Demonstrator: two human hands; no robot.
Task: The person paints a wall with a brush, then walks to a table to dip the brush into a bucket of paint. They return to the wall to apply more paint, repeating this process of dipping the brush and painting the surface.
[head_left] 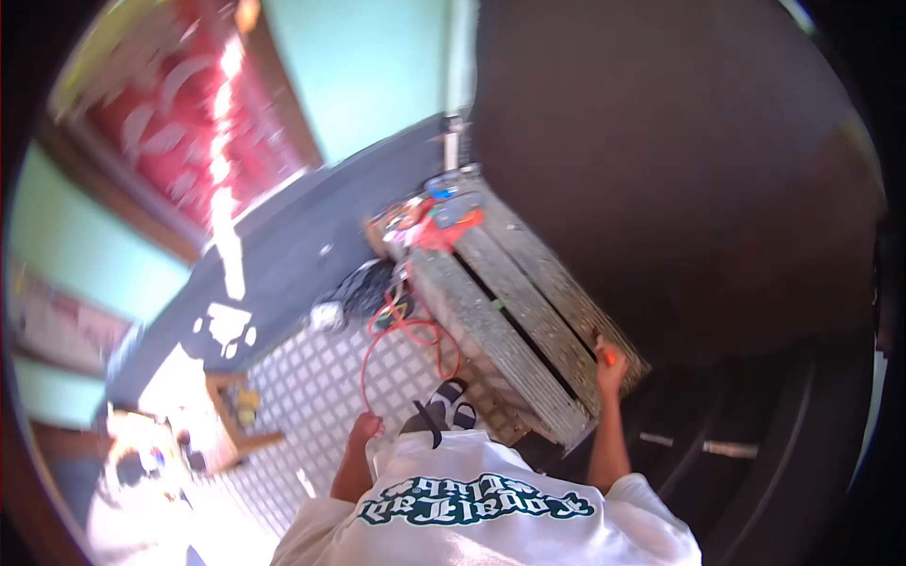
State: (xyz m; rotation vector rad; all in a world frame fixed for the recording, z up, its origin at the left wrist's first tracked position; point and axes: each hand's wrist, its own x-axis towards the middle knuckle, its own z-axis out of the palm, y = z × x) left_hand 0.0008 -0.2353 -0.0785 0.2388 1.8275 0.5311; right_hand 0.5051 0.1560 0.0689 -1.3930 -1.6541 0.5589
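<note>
My right hand (610, 370) is closed around a small orange-red object (610, 357), mostly covered by the fingers; its kind I cannot tell. This hand is over the near right end of a worn wooden slatted bench (510, 302). Low on the left, beside my white shirt (462, 514), my left hand (365, 427) is closed at the end of a thin red cable (364, 377). From there the cable rises and loops over the tiled floor in front of the bench.
Colourful items and a red bag (444, 231) lie at the bench's far end. A dark bundle (368, 288) sits on the floor beside it. A small wooden stool (226, 420) stands to the left. A large dark panel (679, 170) rises behind the bench.
</note>
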